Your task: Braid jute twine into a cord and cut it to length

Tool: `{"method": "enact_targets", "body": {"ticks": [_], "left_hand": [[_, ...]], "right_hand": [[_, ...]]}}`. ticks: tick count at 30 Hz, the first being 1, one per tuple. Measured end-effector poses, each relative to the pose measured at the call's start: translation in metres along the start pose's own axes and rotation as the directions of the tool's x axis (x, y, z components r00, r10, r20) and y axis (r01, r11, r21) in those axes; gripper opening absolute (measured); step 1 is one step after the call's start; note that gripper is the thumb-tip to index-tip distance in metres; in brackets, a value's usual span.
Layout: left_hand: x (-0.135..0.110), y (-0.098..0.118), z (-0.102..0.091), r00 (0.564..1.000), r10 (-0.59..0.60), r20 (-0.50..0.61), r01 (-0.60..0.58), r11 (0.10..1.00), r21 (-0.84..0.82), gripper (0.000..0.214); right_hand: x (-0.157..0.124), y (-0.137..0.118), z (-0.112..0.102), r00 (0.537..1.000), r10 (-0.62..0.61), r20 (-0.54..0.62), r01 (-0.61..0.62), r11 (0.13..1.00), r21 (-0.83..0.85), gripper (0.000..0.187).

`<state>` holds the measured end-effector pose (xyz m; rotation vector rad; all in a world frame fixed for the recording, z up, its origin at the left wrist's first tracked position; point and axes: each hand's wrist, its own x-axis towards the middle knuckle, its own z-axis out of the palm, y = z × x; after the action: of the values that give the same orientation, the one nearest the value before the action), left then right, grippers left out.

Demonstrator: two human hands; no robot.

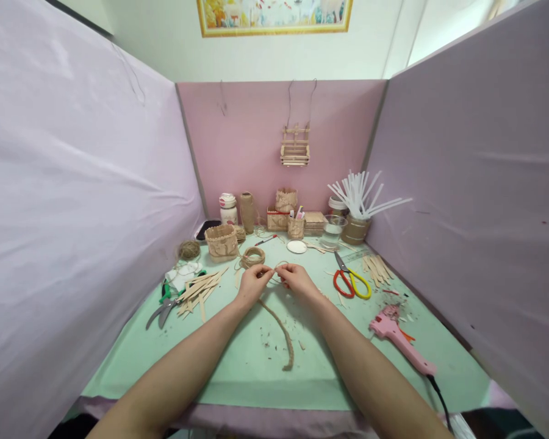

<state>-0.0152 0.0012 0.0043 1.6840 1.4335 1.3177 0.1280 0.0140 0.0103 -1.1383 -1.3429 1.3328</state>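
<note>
My left hand [255,283] and my right hand [296,280] meet over the middle of the table, fingertips pinched close together on thin twine [281,264]. A braided length of twine [284,334] trails from under my left hand toward the front edge, its end lying on the cloth. Just behind my left hand sits a coil of twine [253,256]. Exactly how the strands run between my fingers is too small to make out.
Flat wooden sticks [201,291] and pruning shears [165,312] lie left. Scissors [352,284], more sticks [377,270] and a pink glue gun [402,341] with a cord lie right. Behind stand a basket [222,243], a water bowl [333,233] and a pot of white glue sticks [357,229].
</note>
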Motion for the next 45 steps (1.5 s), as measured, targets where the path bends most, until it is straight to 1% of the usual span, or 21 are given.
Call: {"method": "enact_targets", "body": {"ticks": [4, 7, 10, 11, 13, 16, 17, 19, 23, 25, 26, 29, 30, 32, 35, 37, 38, 40, 41, 43, 45], "left_hand": [[-0.001, 0.001, 0.001, 1.000, 0.023, -0.010, -0.023, 0.998, -0.059, 0.020], [-0.001, 0.000, 0.002, 1.000, 0.014, 0.005, -0.014, 0.993, -0.120, 0.021], [-0.001, -0.001, 0.003, 1.000, 0.001, 0.025, 0.003, 0.989, -0.145, 0.022], [0.000, -0.001, 0.003, 1.000, -0.003, 0.030, 0.008, 0.989, -0.145, 0.022], [0.000, -0.002, 0.004, 0.999, -0.018, 0.032, 0.022, 0.989, -0.143, 0.022], [0.001, -0.004, 0.004, 1.000, -0.027, 0.016, 0.029, 0.992, -0.126, 0.022], [0.002, -0.004, 0.004, 1.000, -0.022, 0.012, 0.023, 0.993, -0.115, 0.021], [0.002, -0.004, 0.002, 1.000, 0.004, 0.002, -0.004, 0.997, -0.071, 0.020], [0.001, -0.001, 0.001, 0.997, 0.076, -0.034, -0.074, 0.996, 0.056, 0.015], [0.001, 0.000, 0.001, 0.997, 0.065, -0.052, -0.061, 0.996, 0.070, 0.014], [0.001, 0.000, 0.002, 0.998, 0.039, -0.056, -0.036, 0.998, 0.051, 0.014], [0.002, -0.003, 0.004, 0.994, -0.107, -0.014, 0.105, 0.991, -0.085, 0.016], [0.003, -0.004, 0.005, 0.987, -0.158, 0.015, 0.159, 0.977, -0.146, 0.016], [0.004, -0.004, 0.006, 0.970, -0.228, 0.082, 0.242, 0.931, -0.274, 0.018], [0.005, -0.001, 0.005, 0.947, -0.256, 0.193, 0.317, 0.840, -0.440, 0.020], [0.005, 0.001, 0.004, 0.932, -0.258, 0.254, 0.353, 0.799, -0.487, 0.022], [0.005, 0.002, 0.003, 0.928, -0.256, 0.269, 0.361, 0.794, -0.490, 0.024], [0.005, 0.003, 0.003, 0.932, -0.248, 0.263, 0.349, 0.807, -0.476, 0.027], [0.005, 0.003, 0.003, 0.939, -0.242, 0.246, 0.334, 0.818, -0.469, 0.029], [0.006, 0.002, 0.004, 0.952, -0.234, 0.197, 0.301, 0.834, -0.462, 0.031], [0.006, 0.001, 0.004, 0.963, -0.231, 0.138, 0.268, 0.851, -0.452, 0.033]], "right_hand": [[-0.001, -0.001, 0.000, 1.000, 0.002, -0.015, -0.002, 0.999, -0.046, 0.018], [-0.001, -0.002, 0.001, 1.000, 0.020, 0.002, -0.020, 1.000, 0.008, 0.017], [0.000, -0.001, 0.001, 1.000, 0.002, 0.009, -0.003, 0.999, 0.042, 0.016], [0.001, -0.001, 0.001, 1.000, -0.020, 0.002, 0.020, 1.000, 0.019, 0.015], [0.002, -0.001, 0.001, 0.994, -0.111, -0.022, 0.110, 0.991, -0.072, 0.014], [0.002, 0.000, 0.000, 0.956, -0.289, -0.042, 0.274, 0.937, -0.216, 0.013], [0.002, 0.001, 0.000, 0.945, -0.323, -0.041, 0.304, 0.920, -0.247, 0.014], [0.001, 0.001, 0.000, 0.940, -0.341, -0.027, 0.320, 0.903, -0.287, 0.014], [0.001, 0.003, 0.002, 0.945, -0.327, -0.009, 0.307, 0.897, -0.317, 0.014], [0.001, 0.005, 0.003, 0.948, -0.317, -0.013, 0.296, 0.900, -0.320, 0.013], [0.001, 0.005, 0.004, 0.950, -0.311, -0.017, 0.289, 0.903, -0.319, 0.012], [0.002, 0.005, 0.004, 0.965, -0.262, -0.013, 0.248, 0.927, -0.283, 0.010], [0.002, 0.004, 0.004, 0.975, -0.222, -0.001, 0.215, 0.945, -0.248, 0.009], [0.000, 0.001, 0.004, 0.993, -0.108, 0.039, 0.113, 0.983, -0.144, 0.010], [-0.004, -0.004, 0.003, 0.995, 0.034, 0.093, -0.036, 0.999, 0.016, 0.014], [-0.006, -0.006, 0.003, 0.993, 0.072, 0.092, -0.078, 0.995, 0.066, 0.015], [-0.007, -0.007, 0.003, 0.994, 0.077, 0.077, -0.082, 0.994, 0.066, 0.015], [-0.007, -0.008, 0.003, 0.999, 0.038, 0.004, -0.038, 0.999, 0.013, 0.016], [-0.007, -0.008, 0.003, 0.999, -0.014, -0.047, 0.012, 0.999, -0.035, 0.016], [-0.007, -0.008, 0.004, 0.980, -0.150, -0.130, 0.131, 0.981, -0.144, 0.016], [-0.007, -0.008, 0.004, 0.960, -0.245, -0.136, 0.214, 0.954, -0.211, 0.017]]}}
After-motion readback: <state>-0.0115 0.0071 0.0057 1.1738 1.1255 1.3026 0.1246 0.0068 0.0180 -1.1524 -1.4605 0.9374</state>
